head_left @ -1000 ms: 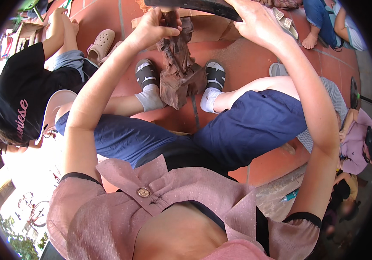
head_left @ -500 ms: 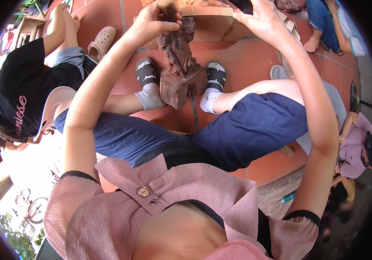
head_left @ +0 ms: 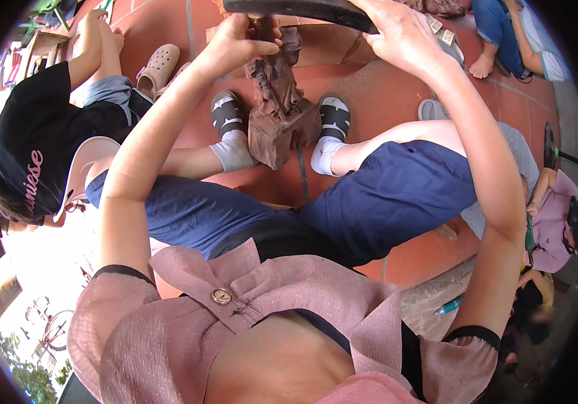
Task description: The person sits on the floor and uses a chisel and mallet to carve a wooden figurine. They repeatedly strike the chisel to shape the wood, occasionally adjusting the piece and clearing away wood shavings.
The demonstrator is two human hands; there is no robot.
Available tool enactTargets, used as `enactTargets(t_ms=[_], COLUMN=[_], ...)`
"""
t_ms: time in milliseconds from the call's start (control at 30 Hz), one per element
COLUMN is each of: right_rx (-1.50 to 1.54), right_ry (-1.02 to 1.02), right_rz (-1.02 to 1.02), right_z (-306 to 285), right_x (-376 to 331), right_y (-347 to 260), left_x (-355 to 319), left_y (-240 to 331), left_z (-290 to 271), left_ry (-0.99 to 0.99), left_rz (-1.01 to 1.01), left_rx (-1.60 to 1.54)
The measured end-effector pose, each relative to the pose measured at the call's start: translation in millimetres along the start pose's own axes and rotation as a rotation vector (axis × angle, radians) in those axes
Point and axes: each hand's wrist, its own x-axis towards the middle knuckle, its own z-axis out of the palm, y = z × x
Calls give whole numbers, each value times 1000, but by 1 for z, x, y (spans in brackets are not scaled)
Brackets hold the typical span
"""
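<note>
A brown wood carving (head_left: 278,104) stands on the floor between my feet, its rough block base nearest me. At its far upper end my left hand (head_left: 236,46) is closed round an upright chisel (head_left: 262,28), of which only a short piece of brown handle shows; its blade is hidden. My right hand (head_left: 402,35) grips one end of a long dark mallet (head_left: 302,9), like a flat club. The mallet lies level across the top of the chisel, touching it or very close above.
A pale wooden piece (head_left: 329,44) lies on the red tiles beyond the carving. To the left sits a person in a black shirt (head_left: 53,135), beside a beige clog (head_left: 158,71). Other people sit at the right, near a grey slipper (head_left: 430,110).
The mallet has swung left and down from the upper edge, over the chisel's top end. My left hand has shifted only slightly; the carving stays put.
</note>
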Motion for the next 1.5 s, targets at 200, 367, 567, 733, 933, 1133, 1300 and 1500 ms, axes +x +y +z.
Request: enactTargets(t_ms=[200,367,567,733,933,1133,1300,1500], right_rx=[409,230,226,131,307,14,386,437], right_ry=[327,200,210,133,212,71,254,310], right_rz=[-99,-63,-113,-73,-133,-57,-90,-110], right_z=[6,4,11,15,20,10,12,7], right_x=[3,-1,-5,1,-1,-1,3,6], right_y=[12,13,14,15,14,8,11,14], left_x=[5,-1,-1,-3,-2,4,0,0], left_y=[-14,-9,-6,-7,-5,-45,-40,-40], left_z=[-7,-5,-5,-3,-6,-13,-8,-18], left_ry=[-78,-94,-110,-46,-72,-106,-103,-101], left_rz=[187,215,243,171,182,187,203,265], left_rx=[-221,-82,-89,-188,-153,-215,-214,-238])
